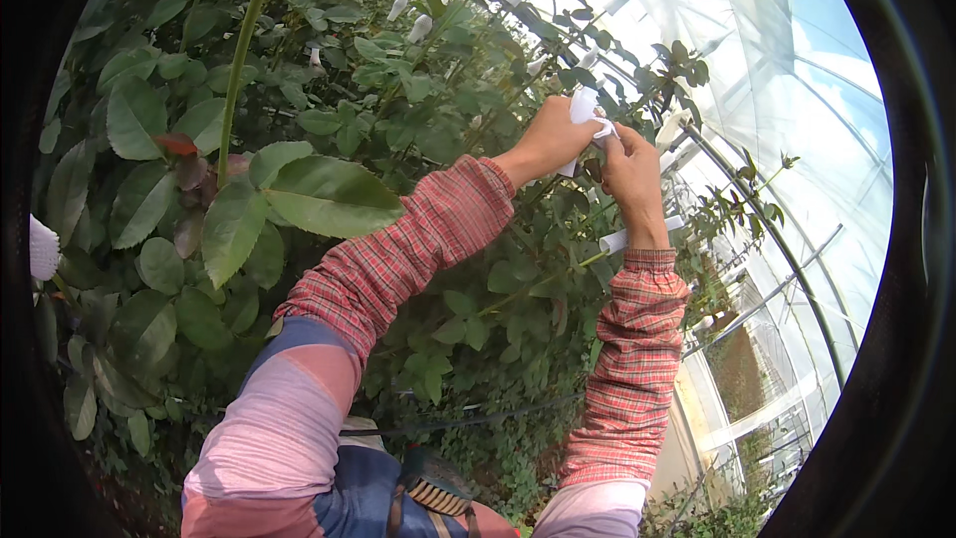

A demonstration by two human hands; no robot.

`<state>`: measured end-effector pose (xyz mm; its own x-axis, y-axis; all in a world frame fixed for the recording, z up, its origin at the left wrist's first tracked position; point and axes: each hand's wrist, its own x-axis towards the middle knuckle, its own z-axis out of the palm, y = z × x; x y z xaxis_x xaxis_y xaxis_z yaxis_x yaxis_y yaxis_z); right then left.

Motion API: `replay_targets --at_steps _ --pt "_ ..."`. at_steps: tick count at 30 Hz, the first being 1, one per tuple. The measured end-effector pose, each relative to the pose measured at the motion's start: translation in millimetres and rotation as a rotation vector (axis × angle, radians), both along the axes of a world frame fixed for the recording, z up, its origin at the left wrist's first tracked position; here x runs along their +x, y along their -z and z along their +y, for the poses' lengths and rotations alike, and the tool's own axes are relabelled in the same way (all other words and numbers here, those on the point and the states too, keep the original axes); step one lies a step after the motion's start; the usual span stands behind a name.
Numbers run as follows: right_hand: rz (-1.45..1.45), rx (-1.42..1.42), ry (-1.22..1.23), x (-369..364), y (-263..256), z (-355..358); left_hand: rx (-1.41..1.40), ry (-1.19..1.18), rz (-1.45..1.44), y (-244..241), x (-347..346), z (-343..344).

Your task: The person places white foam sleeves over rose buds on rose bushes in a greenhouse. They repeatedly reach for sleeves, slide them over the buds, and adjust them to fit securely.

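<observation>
My left hand (549, 134) grips a white sleeve-like piece (582, 106) of thin material at the upper right, above the rose foliage. Close against it, my right hand (635, 175) pinches the crumpled lower part of the same white piece between thumb and fingers. The fingers partly hide the piece, so what lies inside it cannot be made out. Just below my right wrist, a white tubular sleeve (614, 241) covers the tip of a green stem. Red plaid sleeve covers are on both my forearms.
Dense rose foliage (328, 198) fills the left and middle, with several white mesh bud covers (420, 28) on stems. A tall stem (240, 75) rises close at left. Plastic greenhouse sheeting (754, 82) and a curved dark pipe (777, 239) lie at right. A ridged item (439, 495) sits at my waist.
</observation>
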<state>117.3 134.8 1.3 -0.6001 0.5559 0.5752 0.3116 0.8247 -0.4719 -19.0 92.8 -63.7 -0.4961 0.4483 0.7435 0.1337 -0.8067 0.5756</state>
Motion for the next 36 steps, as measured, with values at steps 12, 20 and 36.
replay_targets --at_steps 12,20,36 --pt "-0.082 -0.085 -0.187 9.1 -34.2 -45.1 0.039 -0.049 0.253 2.1 0.0 -86.2" --pt "0.297 0.089 -0.203 -6.4 -22.4 -72.7 0.099 -0.284 0.108 4.9 2.2 -92.4" --pt "0.118 -0.149 -0.200 -3.6 -16.0 -97.3 -0.070 0.469 -0.087 11.2 -21.6 -112.5"
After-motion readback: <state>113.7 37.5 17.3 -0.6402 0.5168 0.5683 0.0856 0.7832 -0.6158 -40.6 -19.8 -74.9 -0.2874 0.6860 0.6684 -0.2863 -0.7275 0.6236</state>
